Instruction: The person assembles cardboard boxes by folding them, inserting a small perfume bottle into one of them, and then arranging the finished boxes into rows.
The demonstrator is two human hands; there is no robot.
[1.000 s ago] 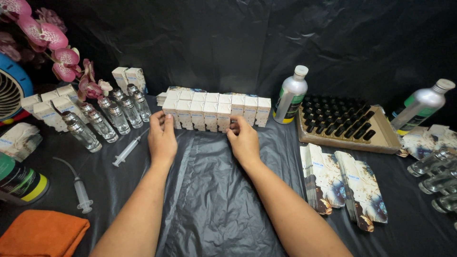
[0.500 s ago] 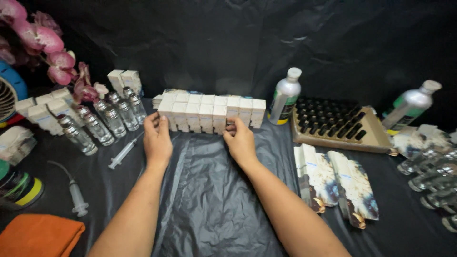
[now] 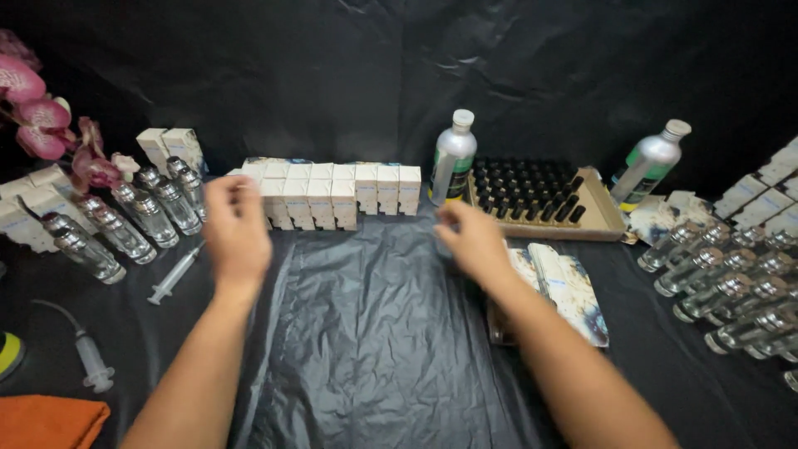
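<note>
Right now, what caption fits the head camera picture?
Two bare hands, left and right, hover by white boxes on black plastic.

I note white cartons (image 3: 332, 193) at 12 o'clock on the black plastic-covered tabletop (image 3: 366, 333); silver bottle (image 3: 453, 166), green-banded, at 1; pink orchid (image 3: 33, 116) at 10; orange cloth (image 3: 46, 422) at 8.

A row of boxes (image 3: 332, 195) stands at the back of the counter (image 3: 374, 349), glass bottles (image 3: 133, 220) and a syringe (image 3: 173, 274) to its left, a tray of vials (image 3: 540, 199) to its right.
</note>
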